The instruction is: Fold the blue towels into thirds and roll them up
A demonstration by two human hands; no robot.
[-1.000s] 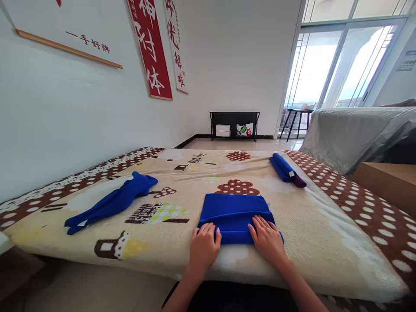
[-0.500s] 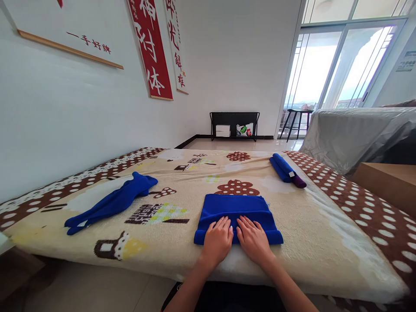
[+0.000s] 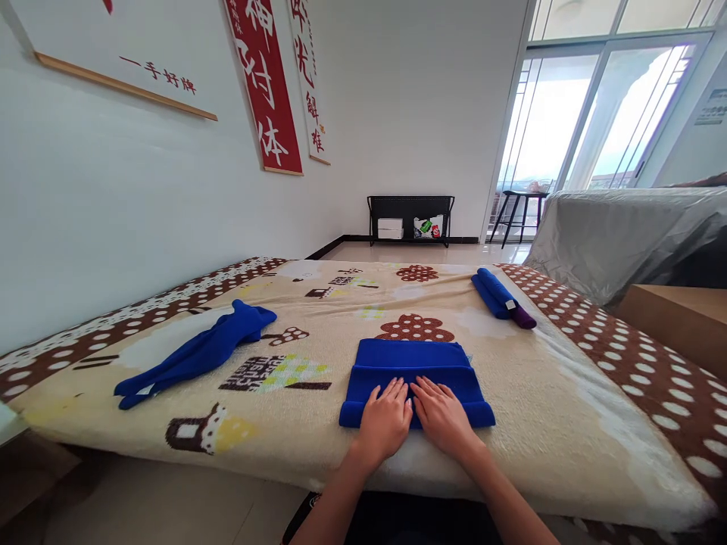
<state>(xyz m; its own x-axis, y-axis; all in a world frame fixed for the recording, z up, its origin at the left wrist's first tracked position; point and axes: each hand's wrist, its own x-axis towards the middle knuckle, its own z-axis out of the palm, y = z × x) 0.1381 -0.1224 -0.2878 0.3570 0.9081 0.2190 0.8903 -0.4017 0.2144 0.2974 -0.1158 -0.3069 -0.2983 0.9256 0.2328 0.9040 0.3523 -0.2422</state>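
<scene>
A folded blue cloth (image 3: 412,354) lies in front of me near the bed's front edge, with a raised fold across its middle and a thicker roll along its near side. My left hand (image 3: 387,412) rests flat on its near half, fingers stretched forward. Beside it my right hand (image 3: 440,409) lies flat on the same cloth, the two hands angled together with fingertips almost touching. Under the palms, part of the near roll is hidden. To the left lies a crumpled blue cloth (image 3: 196,356) with a small white tag. Farther right sits a rolled blue cloth (image 3: 494,291) with a purple end.
A cream patterned blanket (image 3: 307,439) with brown dotted borders covers the bed. Beyond it a black rack (image 3: 410,219) stands by the wall. On the right are a cardboard box (image 3: 675,318), a plastic-covered piece of furniture (image 3: 619,227) and a dark stool (image 3: 519,212).
Both hands have stayed on the folded cloth; the left has shifted slightly right, and the fingertips are closer together. The other cloths have not moved.
</scene>
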